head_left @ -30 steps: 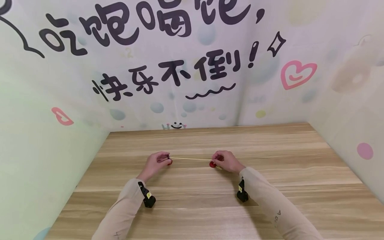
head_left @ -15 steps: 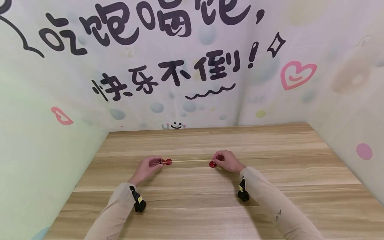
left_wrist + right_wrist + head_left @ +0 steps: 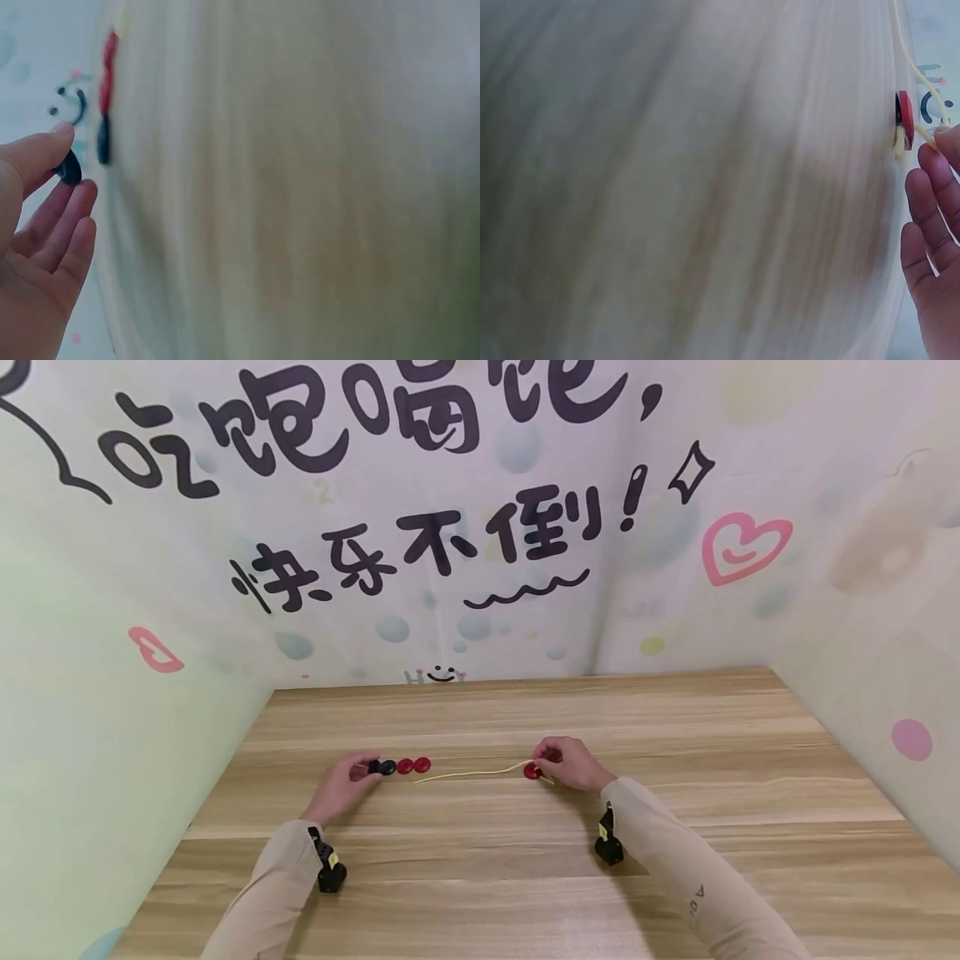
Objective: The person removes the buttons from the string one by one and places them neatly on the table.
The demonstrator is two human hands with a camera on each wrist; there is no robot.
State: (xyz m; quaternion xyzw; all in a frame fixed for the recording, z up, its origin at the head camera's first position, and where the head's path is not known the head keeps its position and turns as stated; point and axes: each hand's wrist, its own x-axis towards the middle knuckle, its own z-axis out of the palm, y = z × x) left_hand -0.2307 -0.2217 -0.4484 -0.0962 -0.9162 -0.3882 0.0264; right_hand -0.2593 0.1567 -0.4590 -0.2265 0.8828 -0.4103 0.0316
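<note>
My left hand (image 3: 347, 783) pinches a black button-like disc (image 3: 70, 169) between thumb and fingertips, as the left wrist view shows. Just right of it on the table lie another black disc (image 3: 387, 767) and two red discs (image 3: 414, 766), lined up in a row. My right hand (image 3: 567, 763) pinches a yellow cord (image 3: 472, 772) between thumb and index finger, its other fingers spread loosely. The cord's long end runs slack to the left across the wood. Close by the right fingertips, a red disc (image 3: 906, 120) with a black one behind it hangs on the cord, whose short tail pokes out.
The wood-grain table (image 3: 480, 860) reaches back to a printed wall (image 3: 360, 635) with dark lettering. Side walls (image 3: 862, 693) close it in on the left and right. A black wrist camera (image 3: 332, 870) sits on each sleeve.
My left hand has moved left, uncovering two red discs and a black one on the table. The cord, taut between the hands before, has left my left hand and lies slack. My right hand stays put.
</note>
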